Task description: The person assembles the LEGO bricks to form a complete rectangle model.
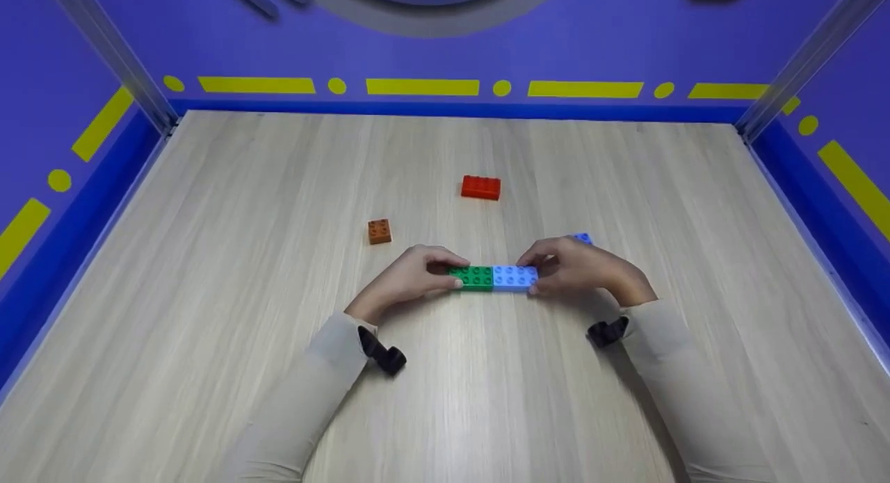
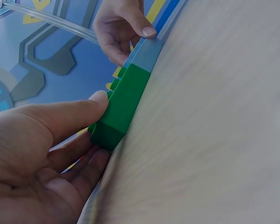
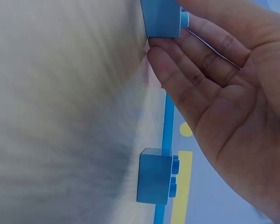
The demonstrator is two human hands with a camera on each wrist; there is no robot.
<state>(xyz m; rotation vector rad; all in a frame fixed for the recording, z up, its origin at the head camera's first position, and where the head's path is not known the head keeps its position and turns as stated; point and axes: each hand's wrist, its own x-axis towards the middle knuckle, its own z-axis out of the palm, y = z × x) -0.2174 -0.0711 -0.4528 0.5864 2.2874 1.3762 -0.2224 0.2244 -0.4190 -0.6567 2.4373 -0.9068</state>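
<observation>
A green toy building brick (image 1: pixel 477 283) and a light blue brick (image 1: pixel 513 283) lie end to end on the table, studs up, their short ends meeting. My left hand (image 1: pixel 416 274) pinches the green brick at its left end, thumb on the near side and fingers at the far side. At the other end, my right hand (image 1: pixel 578 266) grips the light blue brick between thumb and fingers. The left wrist view shows the green brick (image 2: pixel 121 109) with the thumb on its edge. Beyond the right hand sits another blue brick (image 1: pixel 583 238), mostly hidden by that hand.
A red brick (image 1: pixel 480 187) lies farther back, near the middle. To the left of it and nearer is a small orange-brown brick (image 1: pixel 379 231). Blue panels with yellow marks (image 1: pixel 422 87) wall the wooden table (image 1: pixel 278 177) at the back and both sides.
</observation>
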